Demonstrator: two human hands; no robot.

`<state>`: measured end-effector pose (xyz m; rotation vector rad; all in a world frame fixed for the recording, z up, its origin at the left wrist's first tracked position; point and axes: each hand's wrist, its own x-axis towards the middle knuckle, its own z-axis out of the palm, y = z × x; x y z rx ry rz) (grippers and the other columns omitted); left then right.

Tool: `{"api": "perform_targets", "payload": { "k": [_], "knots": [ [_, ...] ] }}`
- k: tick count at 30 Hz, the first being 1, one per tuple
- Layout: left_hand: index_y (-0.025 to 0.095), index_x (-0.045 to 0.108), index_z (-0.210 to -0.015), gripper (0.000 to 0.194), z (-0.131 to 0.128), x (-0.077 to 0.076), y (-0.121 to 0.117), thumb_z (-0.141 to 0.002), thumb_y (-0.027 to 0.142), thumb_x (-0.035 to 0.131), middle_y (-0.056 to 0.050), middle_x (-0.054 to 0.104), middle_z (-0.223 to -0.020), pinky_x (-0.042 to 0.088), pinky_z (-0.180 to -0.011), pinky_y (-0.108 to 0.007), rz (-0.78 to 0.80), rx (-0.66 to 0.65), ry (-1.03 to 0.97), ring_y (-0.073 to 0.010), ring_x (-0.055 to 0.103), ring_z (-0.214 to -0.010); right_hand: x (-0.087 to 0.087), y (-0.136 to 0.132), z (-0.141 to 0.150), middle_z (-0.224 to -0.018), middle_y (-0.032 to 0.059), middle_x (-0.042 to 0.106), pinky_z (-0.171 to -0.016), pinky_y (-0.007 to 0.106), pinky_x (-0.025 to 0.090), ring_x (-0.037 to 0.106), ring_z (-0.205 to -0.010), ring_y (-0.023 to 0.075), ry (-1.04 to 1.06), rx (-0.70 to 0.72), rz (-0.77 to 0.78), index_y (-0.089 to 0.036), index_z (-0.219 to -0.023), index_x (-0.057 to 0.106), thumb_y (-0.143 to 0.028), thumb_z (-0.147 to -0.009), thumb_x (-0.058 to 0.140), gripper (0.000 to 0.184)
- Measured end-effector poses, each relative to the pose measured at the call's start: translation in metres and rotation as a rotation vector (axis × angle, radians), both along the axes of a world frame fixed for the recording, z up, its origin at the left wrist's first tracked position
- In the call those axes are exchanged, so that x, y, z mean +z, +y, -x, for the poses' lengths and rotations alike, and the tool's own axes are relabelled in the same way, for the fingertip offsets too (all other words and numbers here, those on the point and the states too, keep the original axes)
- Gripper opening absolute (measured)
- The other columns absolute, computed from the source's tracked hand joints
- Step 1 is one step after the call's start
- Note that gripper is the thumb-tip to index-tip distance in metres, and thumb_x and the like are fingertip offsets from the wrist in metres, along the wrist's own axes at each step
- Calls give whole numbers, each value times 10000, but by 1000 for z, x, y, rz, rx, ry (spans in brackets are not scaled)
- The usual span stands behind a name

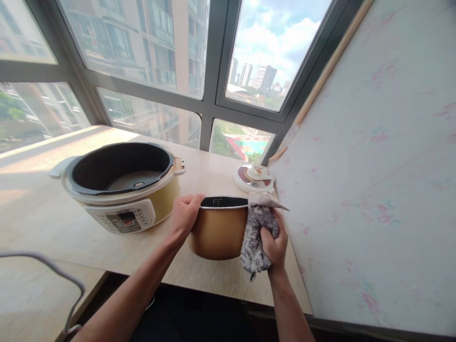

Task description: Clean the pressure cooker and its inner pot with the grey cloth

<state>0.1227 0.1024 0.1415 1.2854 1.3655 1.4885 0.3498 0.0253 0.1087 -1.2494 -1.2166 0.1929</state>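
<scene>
A gold inner pot (221,232) with a dark inside is tilted over the counter in front of me. My left hand (185,213) grips its rim on the left side, fingers wrapped over the edge. In my right hand (277,237) is a bunched grey patterned cloth (255,237), pressed against the pot's right side and draped over the rim there. To the left stands the pressure cooker body (166,197), lidless, with a dark inside and a control panel on its front.
A white and brown cooker lid (254,178) lies at the back right by the flowered wall (374,190). Windows (153,47) rise behind the pale counter (203,171). A grey cord (53,266) curves over the counter at the lower left.
</scene>
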Motion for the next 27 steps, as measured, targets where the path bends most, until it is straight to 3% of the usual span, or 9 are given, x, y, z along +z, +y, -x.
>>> {"api": "perform_targets", "payload": {
  "k": [4,10,13,16,20,23,27],
  "knots": [
    [224,270,-438,513,5,-13,12,-746,407,638,54,232,-446,157,-424,-268,35,-19,-158,-73,195,-438,-13,37,-30,-1251,101,696,-1103,519,460,618,-1245,288,167,96,163,-194,-1285,629,-216,-748,570,540],
    [238,199,-440,534,7,-37,35,-768,448,565,58,196,-419,176,-426,-267,9,-125,-236,-76,189,-417,-14,71,-64,-1329,89,670,-1155,533,403,555,-1347,280,95,271,217,-226,-1312,629,-306,-737,655,581],
    [237,220,-408,519,7,-50,42,-782,444,514,43,220,-406,247,-452,-272,-57,-165,-250,-92,239,-430,-7,66,-72,-1368,73,654,-1154,508,408,534,-1372,268,45,294,219,-231,-1359,610,-234,-687,638,673],
    [238,246,-380,519,3,-59,44,-801,449,463,21,253,-408,346,-519,-284,-89,-179,-271,-115,302,-469,5,52,-74,-1284,66,710,-1123,489,443,611,-1283,277,-10,288,250,-213,-1286,674,-171,-630,584,664],
    [243,386,-371,585,-4,-63,46,-885,524,370,-15,359,-425,480,-727,-329,-99,-234,-274,-155,440,-550,28,33,-70,-1220,55,741,-1068,455,491,668,-1184,286,-122,329,273,-209,-1254,694,-130,-585,542,691],
    [231,538,-450,692,-6,-64,46,-921,646,246,-56,527,-504,493,-926,-383,-78,-272,-201,-196,567,-653,42,24,-64,-1230,55,734,-1026,423,521,676,-1159,285,-216,364,255,-214,-1266,679,-113,-570,529,719],
    [219,595,-564,747,-4,-65,41,-922,727,180,-101,701,-681,452,-1048,-434,-131,-280,-118,-232,660,-787,52,16,-54,-1236,70,721,-1064,450,489,658,-1178,294,-369,271,228,-210,-1257,659,-105,-573,506,709]
  ]
}}
